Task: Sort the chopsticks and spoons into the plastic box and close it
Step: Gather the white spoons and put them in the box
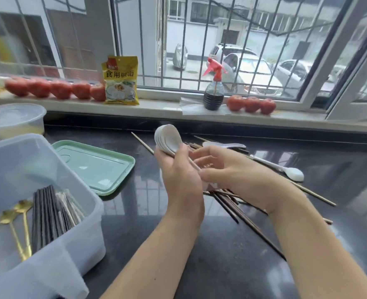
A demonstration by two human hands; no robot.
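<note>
Mid-sort, I see left hand (pixel 179 175) clutching stack of white spoons (pixel 167 138) above counter. Right hand (pixel 228 169) beside it, fingers loose, gripping nothing (steadying handles, I judge). Plastic box (pixel 85 212) sits left, lid (pixel 96 167) off. Next: carry stack over, then gather loose chopsticks (pixel 243 214).

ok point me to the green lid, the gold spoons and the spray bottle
green lid (pixel 96 167), head view, middle of its top face
gold spoons (pixel 23 207), head view, bowl of one spoon in the box
spray bottle (pixel 213 97), head view, its dark body

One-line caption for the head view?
Left hand holds stacked white spoons over scattered chopsticks; plastic box open, lid beside it.
</note>
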